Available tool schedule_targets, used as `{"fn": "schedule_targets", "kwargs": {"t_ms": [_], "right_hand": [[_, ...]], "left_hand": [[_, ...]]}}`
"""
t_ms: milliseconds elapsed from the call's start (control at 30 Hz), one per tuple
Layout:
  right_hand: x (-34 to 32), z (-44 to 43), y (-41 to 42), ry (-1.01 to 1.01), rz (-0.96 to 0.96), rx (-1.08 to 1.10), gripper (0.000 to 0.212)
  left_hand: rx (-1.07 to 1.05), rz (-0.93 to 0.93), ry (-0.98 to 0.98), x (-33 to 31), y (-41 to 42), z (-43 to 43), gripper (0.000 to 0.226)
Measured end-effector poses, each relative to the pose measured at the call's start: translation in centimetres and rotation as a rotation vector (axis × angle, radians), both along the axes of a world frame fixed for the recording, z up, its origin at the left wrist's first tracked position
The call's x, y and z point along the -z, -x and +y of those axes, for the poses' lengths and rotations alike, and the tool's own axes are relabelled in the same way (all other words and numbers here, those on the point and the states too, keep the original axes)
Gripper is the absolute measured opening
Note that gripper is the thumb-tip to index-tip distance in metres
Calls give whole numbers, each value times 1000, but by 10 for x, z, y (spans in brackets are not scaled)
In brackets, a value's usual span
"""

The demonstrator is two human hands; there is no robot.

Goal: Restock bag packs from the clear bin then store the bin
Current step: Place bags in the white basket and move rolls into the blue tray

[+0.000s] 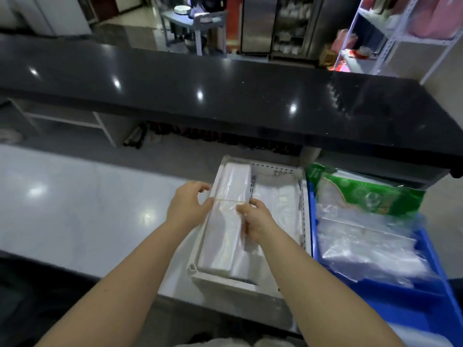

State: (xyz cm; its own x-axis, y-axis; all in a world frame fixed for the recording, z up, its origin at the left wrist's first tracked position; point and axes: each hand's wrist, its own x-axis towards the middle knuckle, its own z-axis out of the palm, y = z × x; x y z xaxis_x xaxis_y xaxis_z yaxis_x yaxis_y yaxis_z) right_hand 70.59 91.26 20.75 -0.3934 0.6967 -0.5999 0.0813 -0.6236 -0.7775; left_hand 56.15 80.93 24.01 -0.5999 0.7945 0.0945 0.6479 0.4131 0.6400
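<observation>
A long white pack of bags (224, 236), bound by a thin rubber band, lies along the left side of a white perforated bin (278, 169) on the steel counter. My left hand (188, 205) grips the pack's left edge at the band. My right hand (253, 222) holds its right edge just below the band. More flat white bag packs (278, 209) lie in the bin's right half. I cannot pick out a clear bin in view.
A blue bin (411, 304) to the right holds clear plastic bags (363, 249) and a green printed pack (368, 194). A raised black countertop (200, 96) runs across behind. The steel counter (75, 204) extends left. A white shelf rack (400, 38) stands far right.
</observation>
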Motion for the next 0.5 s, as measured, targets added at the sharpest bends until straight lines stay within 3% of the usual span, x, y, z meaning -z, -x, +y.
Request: {"fn": "schedule_targets", "kwargs": {"t_ms": [133, 267, 400, 500], "right_hand": [[8, -6, 0, -321, -275, -163, 40], [-7, -7, 7, -819, -582, -297, 65], [-37, -24, 46, -1117, -350, -594, 44], [-55, -51, 86, -1334, -376, -861, 33]], "left_hand": [[-9, 93, 75, 9, -6, -12, 30], [-15, 243, 119, 4, -6, -21, 30], [-78, 346, 171, -8, 5, -40, 32], [-179, 360, 190, -17, 22, -74, 33]]}}
